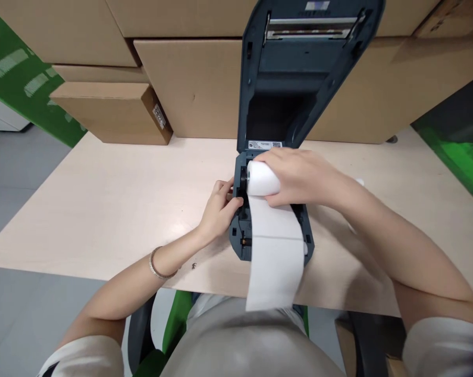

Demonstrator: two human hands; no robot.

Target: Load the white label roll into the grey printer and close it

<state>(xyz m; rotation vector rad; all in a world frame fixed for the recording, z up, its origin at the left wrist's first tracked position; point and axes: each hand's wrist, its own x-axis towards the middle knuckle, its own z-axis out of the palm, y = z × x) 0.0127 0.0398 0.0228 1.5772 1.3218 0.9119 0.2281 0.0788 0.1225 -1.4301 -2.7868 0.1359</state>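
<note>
Where the pale wooden worktop (103,199) meets the wall of stacked cardboard boxes (189,84), a small carton (111,112) with a label on its end sits at the far left, with green-and-grey floor showing beyond it. Moving right, the left forearm carries a thin bracelet (158,264) at the wrist, and the left hand (218,209) rests against the left flank of the dark blue label printer (240,230), its fingers curled and pressed onto the casing beside the roll bay; whether they pinch any part there cannot be told. At the centre the printer stands near the front edge of the worktop with its lid (295,68) swung fully up, leaning back toward the boxes. The white label roll (262,178) lies crosswise over the open bay, and its loose paper tail (276,251) runs down over the front of the printer and hangs past the edge of the worktop. Further right, the right hand (299,175) lies on top of the roll, its grip wrapped round it, fingers on the far side and thumb on the near side.
</note>
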